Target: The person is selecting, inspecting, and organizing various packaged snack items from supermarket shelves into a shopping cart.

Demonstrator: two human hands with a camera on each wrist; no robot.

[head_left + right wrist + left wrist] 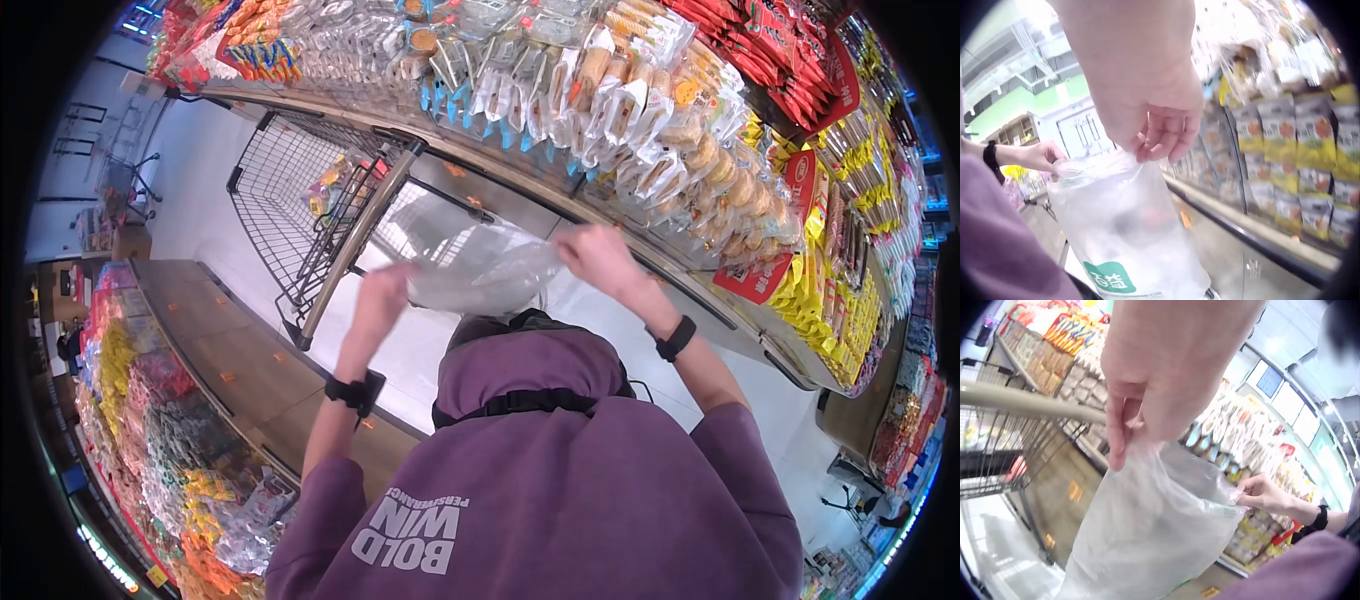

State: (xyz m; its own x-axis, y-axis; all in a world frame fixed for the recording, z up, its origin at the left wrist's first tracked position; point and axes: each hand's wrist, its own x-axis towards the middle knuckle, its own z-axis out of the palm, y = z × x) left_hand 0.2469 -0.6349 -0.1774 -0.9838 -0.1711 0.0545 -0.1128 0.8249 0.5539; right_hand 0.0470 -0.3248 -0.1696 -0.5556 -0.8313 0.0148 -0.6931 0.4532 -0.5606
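Observation:
A translucent plastic bag (480, 268) hangs between the two hands in front of the person's waist. The left hand (385, 298) pinches one side of its top edge; in the left wrist view the left hand (1154, 381) has thumb and fingers closed on the film. At the opposite side, the right hand (600, 258) grips the rim, and in the right wrist view the right hand (1154, 119) curls its fingers round it. The bag (1129, 225) shows a green printed logo low on its side. Its mouth looks partly spread in the left wrist view.
A wire shopping cart (290, 190) with a few colourful packages inside stands ahead to the left. Shelves of packaged snacks (620, 100) run along the far side and right. Another display of packets (170, 430) lies at the left, behind a brown ledge (230, 350).

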